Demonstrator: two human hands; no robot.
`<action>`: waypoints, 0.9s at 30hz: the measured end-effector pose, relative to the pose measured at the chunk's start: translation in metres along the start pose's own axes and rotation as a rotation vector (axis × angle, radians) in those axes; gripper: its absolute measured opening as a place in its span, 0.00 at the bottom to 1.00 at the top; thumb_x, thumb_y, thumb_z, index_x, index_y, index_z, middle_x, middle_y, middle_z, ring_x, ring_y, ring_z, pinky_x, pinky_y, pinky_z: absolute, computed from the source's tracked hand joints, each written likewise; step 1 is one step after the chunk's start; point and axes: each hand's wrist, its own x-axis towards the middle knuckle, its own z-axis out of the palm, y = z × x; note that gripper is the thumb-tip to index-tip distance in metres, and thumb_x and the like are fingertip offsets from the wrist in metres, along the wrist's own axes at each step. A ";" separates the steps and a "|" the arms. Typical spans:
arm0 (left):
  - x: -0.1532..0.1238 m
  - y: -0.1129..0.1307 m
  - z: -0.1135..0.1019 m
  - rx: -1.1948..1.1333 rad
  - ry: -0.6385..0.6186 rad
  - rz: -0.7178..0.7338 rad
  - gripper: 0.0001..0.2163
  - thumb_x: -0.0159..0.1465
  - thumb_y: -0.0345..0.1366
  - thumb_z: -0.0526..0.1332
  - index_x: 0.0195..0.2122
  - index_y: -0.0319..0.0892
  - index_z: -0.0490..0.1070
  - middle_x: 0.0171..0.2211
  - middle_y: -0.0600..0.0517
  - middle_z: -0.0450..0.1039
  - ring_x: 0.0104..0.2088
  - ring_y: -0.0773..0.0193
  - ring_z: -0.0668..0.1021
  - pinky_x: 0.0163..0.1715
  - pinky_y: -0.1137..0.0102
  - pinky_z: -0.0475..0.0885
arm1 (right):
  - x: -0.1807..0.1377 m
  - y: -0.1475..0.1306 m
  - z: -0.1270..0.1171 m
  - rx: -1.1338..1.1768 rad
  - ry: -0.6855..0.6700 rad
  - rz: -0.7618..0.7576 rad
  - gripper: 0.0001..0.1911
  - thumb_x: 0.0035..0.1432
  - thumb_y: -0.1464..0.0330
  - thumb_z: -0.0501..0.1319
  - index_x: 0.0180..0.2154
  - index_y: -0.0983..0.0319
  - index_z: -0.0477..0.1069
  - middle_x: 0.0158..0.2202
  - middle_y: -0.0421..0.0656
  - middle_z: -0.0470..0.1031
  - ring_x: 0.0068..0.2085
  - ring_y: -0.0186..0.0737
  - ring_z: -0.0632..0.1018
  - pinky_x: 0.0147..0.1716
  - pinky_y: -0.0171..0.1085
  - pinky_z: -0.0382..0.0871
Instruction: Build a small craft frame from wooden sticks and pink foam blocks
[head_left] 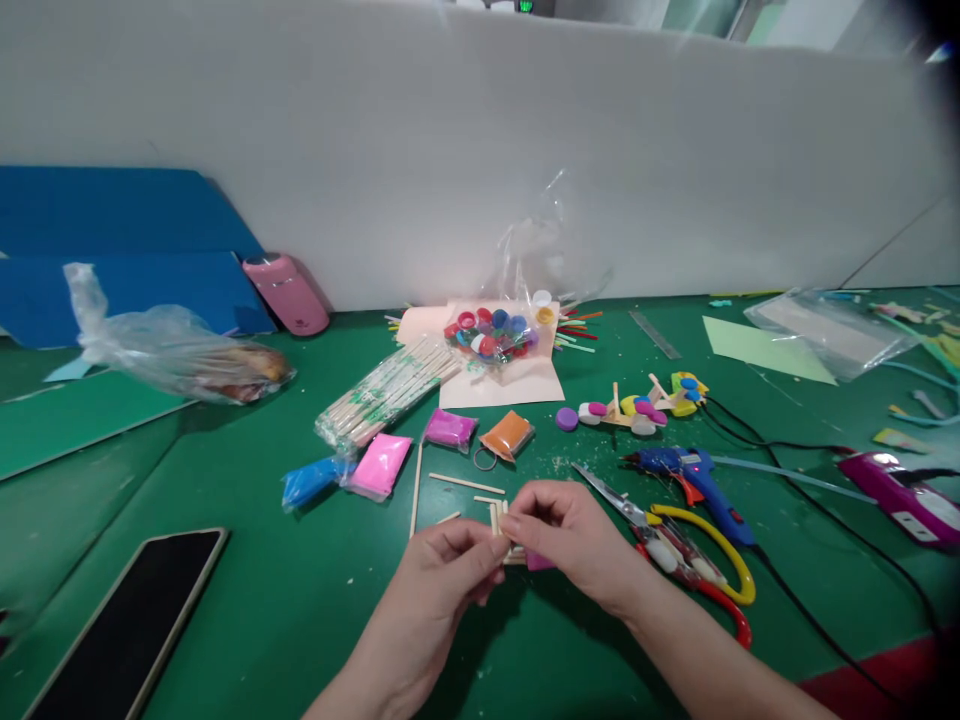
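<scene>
My left hand [450,575] and my right hand [566,535] meet low in the middle of the green table [285,600]. Both pinch a small bundle of short wooden sticks [501,520] between fingertips, held upright just above the table. A bit of pink material [538,562] shows under my right hand. Loose wooden sticks [465,484] lie on the table just beyond my hands. Scissors [675,545] with yellow and red handles lie right of my right hand.
A blue glue gun [694,475] with a black cord lies right. Clay packets: blue [311,480], pink [379,465], magenta [450,428], orange [508,435]. A bagged stick bundle [382,392], a bag of bottle caps [491,335], a cap-and-stick model [645,405], a phone [127,625] at lower left.
</scene>
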 end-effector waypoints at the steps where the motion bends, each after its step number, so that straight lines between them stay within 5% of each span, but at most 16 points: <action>1: -0.001 0.000 0.001 0.025 0.014 0.023 0.08 0.49 0.36 0.66 0.20 0.36 0.72 0.17 0.55 0.66 0.20 0.73 0.64 0.20 0.78 0.57 | 0.000 0.001 0.000 -0.001 0.002 -0.011 0.11 0.48 0.65 0.61 0.22 0.66 0.65 0.19 0.36 0.63 0.21 0.27 0.62 0.20 0.29 0.56; 11: 0.003 -0.003 -0.006 0.435 -0.008 0.371 0.09 0.53 0.37 0.61 0.23 0.37 0.75 0.21 0.51 0.69 0.24 0.66 0.68 0.24 0.73 0.62 | -0.008 0.002 0.005 -0.132 0.077 -0.147 0.09 0.49 0.65 0.61 0.26 0.66 0.69 0.21 0.36 0.62 0.22 0.28 0.60 0.20 0.29 0.54; 17: 0.003 -0.006 -0.011 0.560 -0.051 0.452 0.09 0.54 0.37 0.59 0.26 0.38 0.76 0.22 0.49 0.70 0.25 0.63 0.71 0.26 0.71 0.65 | -0.010 0.001 0.006 -0.142 0.094 -0.186 0.09 0.47 0.66 0.62 0.25 0.66 0.71 0.22 0.37 0.63 0.23 0.28 0.62 0.20 0.28 0.56; 22: 0.005 -0.007 -0.011 0.537 -0.059 0.414 0.08 0.53 0.36 0.61 0.25 0.38 0.76 0.22 0.49 0.71 0.25 0.63 0.71 0.27 0.72 0.65 | -0.008 0.003 0.007 -0.144 0.089 -0.159 0.08 0.46 0.67 0.63 0.24 0.66 0.69 0.21 0.36 0.62 0.22 0.28 0.61 0.20 0.29 0.54; 27: 0.003 0.000 -0.003 0.335 -0.067 0.164 0.09 0.47 0.39 0.65 0.21 0.37 0.75 0.16 0.54 0.67 0.18 0.71 0.64 0.19 0.76 0.59 | -0.006 0.003 0.006 -0.012 0.055 -0.041 0.09 0.47 0.67 0.62 0.23 0.65 0.66 0.18 0.34 0.60 0.21 0.27 0.61 0.20 0.28 0.55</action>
